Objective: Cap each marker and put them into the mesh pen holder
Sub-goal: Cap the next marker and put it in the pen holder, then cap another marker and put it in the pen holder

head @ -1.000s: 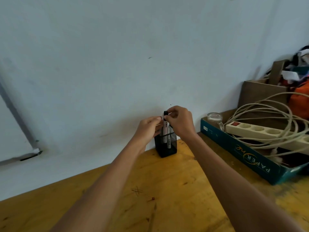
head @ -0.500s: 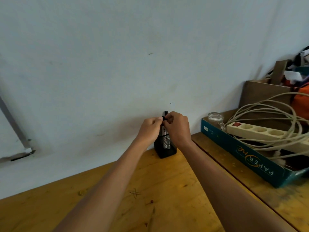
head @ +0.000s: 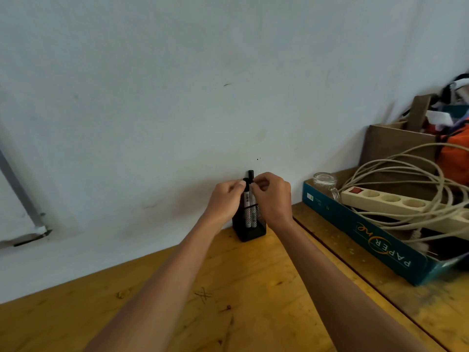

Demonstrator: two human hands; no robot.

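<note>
Reading what can be read first: the teal box (head: 342, 217) on your right says "PAPER One" on its near side, upside down to you. A small white label near its far corner is too small to read. The markers (head: 247, 199) carry white printed labels on their barrels, but the print is too fine to make out.

The markers stand upright in the black mesh holder (head: 250, 231), which sits on the wooden table (head: 228, 301) against the wall. Two black caps show above your fingers, one higher than the other.

Your left hand (head: 225, 199) is curled, and its thumb and forefinger pinch the markers just below the caps from the left. Your right hand (head: 272, 199) is curled the same way and pinches them from the right. Your hands cover the upper barrels. At least two barrels show through the mesh, but you cannot tell the exact count.

In the teal box lie a cream power strip (head: 380, 203) with a red switch and loops of cable (head: 406, 168), with a glass jar (head: 324, 181) at the far corner. Behind it stands a cardboard box (head: 396, 146), and its contents are cut off by the right edge.
</note>
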